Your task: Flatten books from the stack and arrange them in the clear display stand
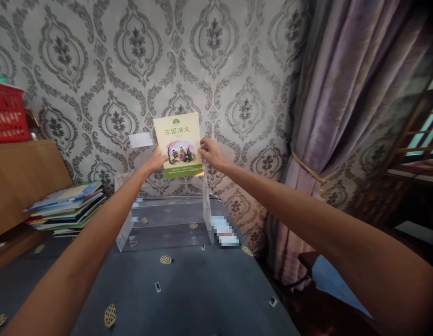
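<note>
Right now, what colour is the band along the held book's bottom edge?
The band is green, clearest in the head view.

Ahead of me, wallpaper (258, 56) with dark grey damask medallions on a paler ground fills the upper frame. To the right I see a mauve curtain (328, 93), gathered by a yellow tieback (307, 168). At the right edge, pale bluish panes (417, 142) show between wooden bars, and that side is dim. A light-brown wooden cabinet (27, 172) stands at the left edge. Below me spreads the tabletop (188, 298), its blue-grey covering printed with yellow pod shapes under soft, muted light.
</note>
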Demonstrator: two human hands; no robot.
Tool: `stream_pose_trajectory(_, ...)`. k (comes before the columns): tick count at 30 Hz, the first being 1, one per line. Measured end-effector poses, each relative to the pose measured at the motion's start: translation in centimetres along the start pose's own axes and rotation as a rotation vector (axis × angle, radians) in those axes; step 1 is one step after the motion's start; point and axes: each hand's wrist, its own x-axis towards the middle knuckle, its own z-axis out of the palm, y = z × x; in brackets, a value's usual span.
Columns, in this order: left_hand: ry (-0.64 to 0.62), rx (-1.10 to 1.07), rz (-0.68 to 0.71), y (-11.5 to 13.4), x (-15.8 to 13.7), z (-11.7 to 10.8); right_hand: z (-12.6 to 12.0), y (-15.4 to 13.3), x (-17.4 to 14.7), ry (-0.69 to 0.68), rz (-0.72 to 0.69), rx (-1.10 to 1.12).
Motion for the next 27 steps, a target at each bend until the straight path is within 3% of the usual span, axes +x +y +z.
stream_pose_trajectory(14, -0.121, 0.068, -0.123, -0.6, -0.4, 1.1, 0.5, 2.7, -1.4, -0.021, 0.091, -0.028)
stream_pose_trajectory(27, 0.014, 0.47, -0.075, 0.0, -1.4, 1.4, 0.7, 3.0, -2.4, -0.038, 0.153, -0.143)
